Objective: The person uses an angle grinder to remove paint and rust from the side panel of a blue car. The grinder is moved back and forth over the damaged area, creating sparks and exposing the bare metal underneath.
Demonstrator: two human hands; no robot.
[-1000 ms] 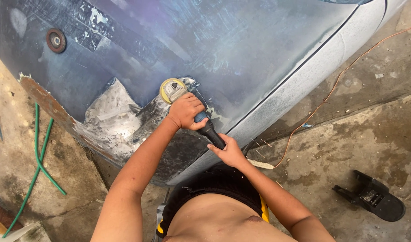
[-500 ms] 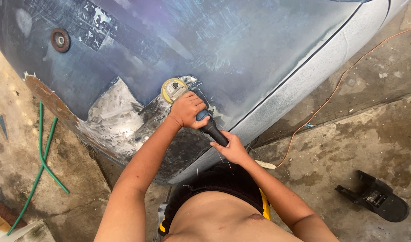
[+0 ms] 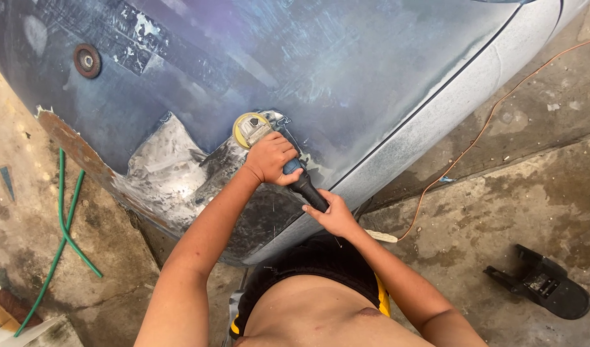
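**Both hands on the sander, disc against the blue panel**

Left hand [image 3: 271, 158] is wrapped over the head of the power sander [image 3: 279, 157], fingers curled down around the body just behind the disc, closed firmly on it. My right hand [image 3: 334, 216] is further back, closed around the black rear handle [image 3: 309, 191] of the same tool, thumb side up; I can see the grip passing into the palm, though the fingertips on the far side are hidden from me.

From my seat the yellow sanding disc [image 3: 246, 129] sits flat, or very nearly so, against the blue car body panel [image 3: 320, 71], right at the upper edge of a patch of bare grey metal [image 3: 172, 170] where the paint is gone. That patch is crumpled and dull, with a rusty brown torn edge [image 3: 70, 141] running along its left side. The tool lies slanted, disc up and left, handle down and right toward my body.

Elsewhere I see a round dark disc [image 3: 87, 60] lying on the panel, well up and left of the hands. A green hose [image 3: 64, 225] lies on the concrete floor [image 3: 513, 212] at left. An orange cord [image 3: 475, 138] trails across the floor at right, and a black plastic part [image 3: 542, 283] rests near the lower right corner, well apart from both hands.
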